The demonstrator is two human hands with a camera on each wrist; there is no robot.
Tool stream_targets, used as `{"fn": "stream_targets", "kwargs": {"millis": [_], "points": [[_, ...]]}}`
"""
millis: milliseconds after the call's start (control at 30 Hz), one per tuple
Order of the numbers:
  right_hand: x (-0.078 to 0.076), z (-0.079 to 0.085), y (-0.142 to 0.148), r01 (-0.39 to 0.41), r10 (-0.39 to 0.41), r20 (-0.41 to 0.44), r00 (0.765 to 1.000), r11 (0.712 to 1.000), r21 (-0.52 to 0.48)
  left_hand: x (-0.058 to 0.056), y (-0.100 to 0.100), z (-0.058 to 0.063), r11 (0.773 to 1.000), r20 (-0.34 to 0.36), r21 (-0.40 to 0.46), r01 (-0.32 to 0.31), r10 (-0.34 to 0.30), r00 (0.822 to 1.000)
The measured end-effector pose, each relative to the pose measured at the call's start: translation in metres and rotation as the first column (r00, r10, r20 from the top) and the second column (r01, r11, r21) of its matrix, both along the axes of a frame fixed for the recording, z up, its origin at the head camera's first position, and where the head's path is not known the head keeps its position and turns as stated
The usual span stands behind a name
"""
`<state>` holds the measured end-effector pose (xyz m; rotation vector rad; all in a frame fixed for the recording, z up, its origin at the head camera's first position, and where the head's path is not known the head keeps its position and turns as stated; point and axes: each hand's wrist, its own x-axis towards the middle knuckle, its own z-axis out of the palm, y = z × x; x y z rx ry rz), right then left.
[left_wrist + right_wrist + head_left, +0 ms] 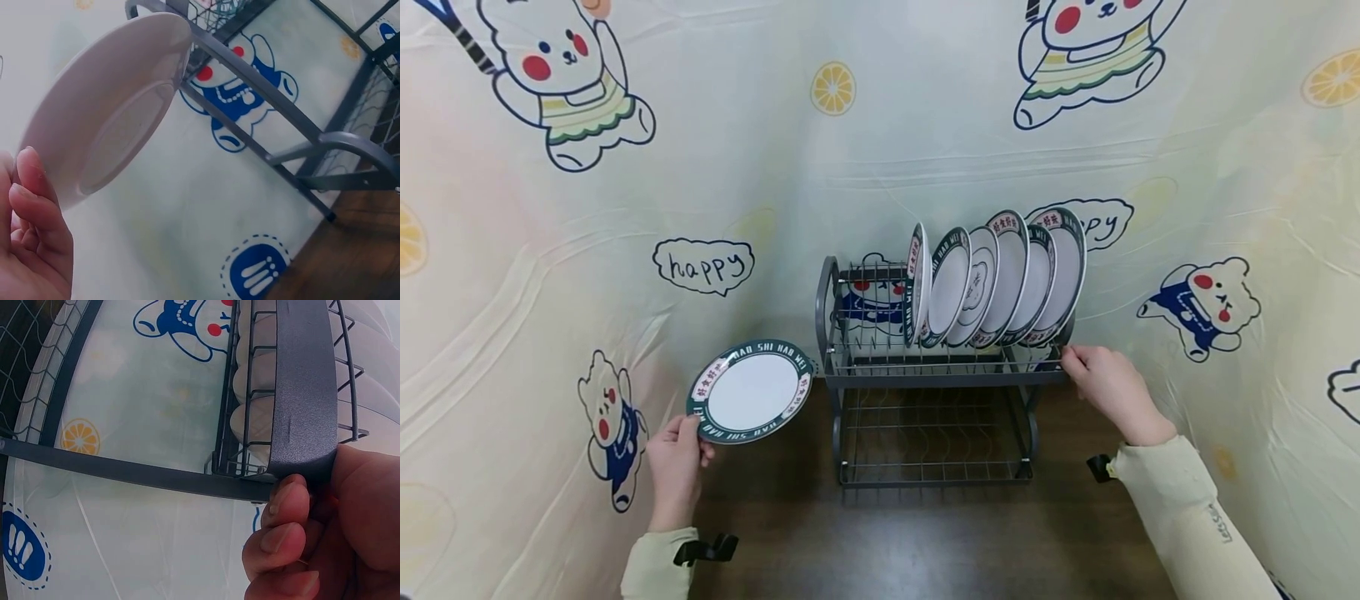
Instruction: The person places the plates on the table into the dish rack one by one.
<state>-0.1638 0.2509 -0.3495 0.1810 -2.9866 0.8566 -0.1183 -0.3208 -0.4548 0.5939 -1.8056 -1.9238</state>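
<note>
In the head view my left hand (676,467) pinches a white plate (756,392) with a dark green lettered rim, held out left of the dish rack (940,382). The left wrist view shows the pale underside of this plate (119,112), with the fingers (37,206) at its edge. My right hand (1112,390) grips the front right corner of the rack's upper tier. Seen from the right wrist, the thumb and curled fingers (284,540) clasp the end of the grey front bar (306,387). Several patterned plates (1000,283) stand on edge in the upper tier's right part.
The rack's lower wire tier (936,425) holds no dishes. It stands on a dark wooden table (917,542), close to a pale cloth backdrop (895,142) printed with bears and orange slices. Bare wire slots (872,321) show at the upper tier's left.
</note>
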Motion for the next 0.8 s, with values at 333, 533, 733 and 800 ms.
{"fn": "stream_targets", "kwargs": {"millis": [333, 533, 733, 800], "points": [[0.001, -0.001, 0.001, -0.004, 0.004, 0.007, 1.000, 1.000, 0.004, 0.007, 0.005, 0.019, 1.000, -0.018, -0.001, 0.003, -0.003, 1.000], [0.001, -0.001, 0.001, -0.003, 0.003, -0.004, 1.000, 1.000, 0.003, 0.013, 0.006, 0.032, 0.999, 0.001, 0.040, -0.006, 0.006, 1.000], [0.001, -0.001, 0.001, -0.004, 0.004, -0.014, 1.000, 1.000, 0.006, 0.018, 0.006, 0.045, 0.997, 0.010, 0.084, 0.000, -0.001, 1.000], [0.001, -0.002, 0.001, -0.005, 0.005, -0.017, 1.000, 1.000, 0.009, 0.019, 0.006, 0.048, 0.996, 0.015, 0.091, 0.010, -0.011, 1.000]]}}
